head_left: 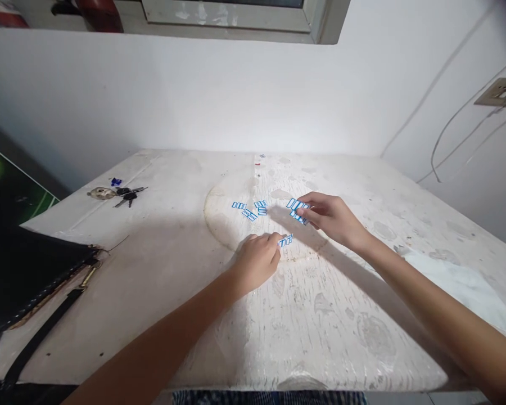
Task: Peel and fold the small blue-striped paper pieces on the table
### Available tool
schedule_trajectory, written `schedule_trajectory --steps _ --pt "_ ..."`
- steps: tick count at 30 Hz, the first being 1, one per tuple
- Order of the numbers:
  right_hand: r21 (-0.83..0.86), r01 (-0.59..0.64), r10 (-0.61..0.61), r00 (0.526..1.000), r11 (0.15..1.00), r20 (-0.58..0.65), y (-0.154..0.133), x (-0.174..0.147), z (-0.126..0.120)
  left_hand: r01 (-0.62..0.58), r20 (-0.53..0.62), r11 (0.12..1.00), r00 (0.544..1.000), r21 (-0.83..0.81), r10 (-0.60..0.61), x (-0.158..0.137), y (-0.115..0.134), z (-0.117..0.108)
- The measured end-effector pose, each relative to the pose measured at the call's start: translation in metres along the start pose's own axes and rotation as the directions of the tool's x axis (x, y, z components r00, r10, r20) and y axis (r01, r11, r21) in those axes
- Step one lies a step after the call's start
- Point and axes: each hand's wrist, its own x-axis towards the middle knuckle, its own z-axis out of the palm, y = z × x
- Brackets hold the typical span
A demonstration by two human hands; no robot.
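Between the thumb and fingers of my right hand [331,218] are small clear or white pieces with blue rectangular outlines [294,205], held just over the table. My left hand [258,257] is lower and nearer to me, its fingers closed at the edge of a similar blue-outlined piece [285,241]. Beyond my hands, several more blue-marked pieces [249,214] lie loosely grouped on the table [185,315]. What exactly these pieces are, I cannot make out.
Keys [127,194] with a keyring ornament lie at the left, near a small blue object [116,181]. A black bag [29,275] with a strap covers the near left corner. At the right lies a pale cloth or sheet [459,287]. A white wall [236,95] stands behind.
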Motion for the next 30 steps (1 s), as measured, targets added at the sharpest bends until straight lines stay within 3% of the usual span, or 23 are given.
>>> schedule_trajectory --steps 7,13,16,23,30 --pt "-0.145 -0.005 0.041 0.968 0.989 0.246 0.003 -0.022 0.005 0.054 0.003 0.998 0.999 -0.034 -0.054 0.003 0.001 -0.001" --pt "-0.418 0.125 -0.024 0.971 0.900 0.239 0.006 -0.028 0.016 0.018 0.020 0.994 1.000 -0.110 -0.016 0.002 0.002 -0.007" --pt "-0.472 0.155 -0.033 0.966 0.868 0.258 0.004 -0.028 0.018 0.027 0.022 0.993 0.999 -0.117 -0.024 0.002 0.002 -0.008" --pt "-0.399 0.153 -0.045 0.963 0.904 0.266 0.000 -0.030 0.022 -0.006 0.001 0.996 1.000 -0.093 0.006 0.003 0.000 -0.005" --pt "-0.170 0.011 0.041 0.953 0.985 0.300 0.006 -0.028 -0.007 0.023 -0.018 0.997 1.000 -0.071 -0.025 0.003 -0.002 0.003"
